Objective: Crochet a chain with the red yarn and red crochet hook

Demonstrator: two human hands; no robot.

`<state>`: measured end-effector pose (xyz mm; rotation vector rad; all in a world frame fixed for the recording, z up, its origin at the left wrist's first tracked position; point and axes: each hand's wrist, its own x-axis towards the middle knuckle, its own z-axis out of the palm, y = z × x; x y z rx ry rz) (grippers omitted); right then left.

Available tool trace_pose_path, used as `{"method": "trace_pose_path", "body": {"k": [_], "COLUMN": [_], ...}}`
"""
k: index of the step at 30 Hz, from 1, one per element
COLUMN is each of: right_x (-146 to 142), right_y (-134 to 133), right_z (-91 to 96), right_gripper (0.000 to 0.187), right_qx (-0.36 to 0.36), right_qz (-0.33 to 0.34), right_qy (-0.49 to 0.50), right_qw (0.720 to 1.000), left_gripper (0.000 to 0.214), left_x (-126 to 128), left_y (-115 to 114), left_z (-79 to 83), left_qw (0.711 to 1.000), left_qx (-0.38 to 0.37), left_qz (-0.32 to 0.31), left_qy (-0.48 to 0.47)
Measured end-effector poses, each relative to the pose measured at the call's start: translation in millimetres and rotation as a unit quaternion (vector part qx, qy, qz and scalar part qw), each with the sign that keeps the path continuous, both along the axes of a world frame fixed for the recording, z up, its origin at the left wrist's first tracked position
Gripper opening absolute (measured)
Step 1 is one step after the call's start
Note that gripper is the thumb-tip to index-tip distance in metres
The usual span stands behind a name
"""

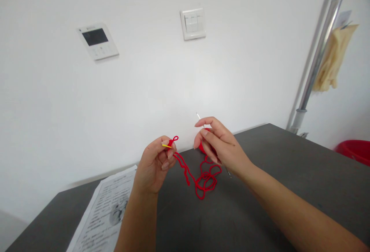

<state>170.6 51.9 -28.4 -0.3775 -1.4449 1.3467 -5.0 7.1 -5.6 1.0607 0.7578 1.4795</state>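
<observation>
One dark table [289,155] spans the foreground, with printed paper [101,202] lying at its left; how many sheets there are, I cannot tell. Two bare hands are raised above the table, well apart. The left hand [156,159] pinches one small bunch of red yarn [170,143], with one loop standing up from it and one short yellow stick [167,145] at the fingertips. The right hand [224,144] is curled around one slim metal rod [198,116], which shows above and below the fingers. Between and below the hands, loose red strands [206,180] run down and tangle on the table. One red ball [201,148] is partly hidden behind the right hand. Beyond, the wall carries one screen panel [98,42] and one switch plate [193,24]. Farther right are one metal pole [320,51], one red basin [354,150] and hanging yellowish gloves [333,59], their number unclear.
</observation>
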Motion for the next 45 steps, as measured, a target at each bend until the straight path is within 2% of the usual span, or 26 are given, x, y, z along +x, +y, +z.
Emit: {"method": "trace_pose_path", "body": {"k": [2, 5, 7, 9, 13, 16, 18, 22, 35, 38, 41, 43, 45], "right_x": [2, 6, 9, 10, 6, 1, -1, -2, -4, -4, -2, 0, 2], "right_y": [3, 4, 3, 2, 1, 0, -1, -4, -9, -13, -13, -10, -6], "right_z": [3.3, 10.7, 14.1, 14.9, 11.0, 8.9, 9.0, 9.1, 4.2, 2.2, 0.7, 0.5, 0.7], "right_gripper": [0.013, 0.027, 0.032, 0.031, 0.012, 0.025, 0.023, 0.013, 0.021, 0.021, 0.013, 0.005, 0.005], "right_qx": [-0.044, -0.089, -0.096, -0.090, -0.068, -0.061, -0.061, -0.060, -0.004, 0.048, 0.151, 0.261, 0.367], "right_qz": [0.035, 0.128, 0.178, 0.198, 0.158, 0.110, 0.090, 0.106, 0.143, 0.106, -0.014, -0.108, -0.171], "right_qy": [0.067, 0.131, 0.161, 0.179, 0.193, 0.176, 0.165, 0.141, 0.096, 0.057, -0.011, -0.048, -0.065], "right_qw": [0.996, 0.979, 0.966, 0.960, 0.966, 0.976, 0.980, 0.982, 0.985, 0.992, 0.988, 0.958, 0.912], "left_gripper": [0.029, 0.029, 0.028, 0.028, 0.026, 0.028, 0.028, 0.026, 0.028, 0.029, 0.029, 0.029, 0.029], "left_x": [0, 1, 1, 2, 2, 2, 2, 2, 4, 5, 6, 6, 6], "left_y": [0, 0, 0, 0, -1, -1, -2, -2, -3, -3, -4, -5, -6], "left_z": [-0.2, -0.7, -1.0, -1.2, -1.3, -1.6, -1.9, -2.4, -1.4, -2.1, -2.1, -1.8, -1.3], "left_qw": [1.000, 1.000, 1.000, 1.000, 0.999, 0.998, 0.997, 0.996, 0.995, 0.995, 0.994, 0.994, 0.994], "left_qx": [0.000, 0.002, -0.001, -0.004, -0.009, -0.016, -0.020, -0.024, -0.031, -0.027, -0.024, -0.021, -0.019], "left_qz": [-0.003, -0.009, -0.011, -0.015, -0.037, -0.063, -0.077, -0.090, -0.092, -0.093, -0.101, -0.105, -0.103], "left_qy": [-0.001, -0.005, -0.007, -0.008, -0.008, 0.000, 0.003, 0.002, 0.017, 0.025, 0.035, 0.035, 0.033]}}
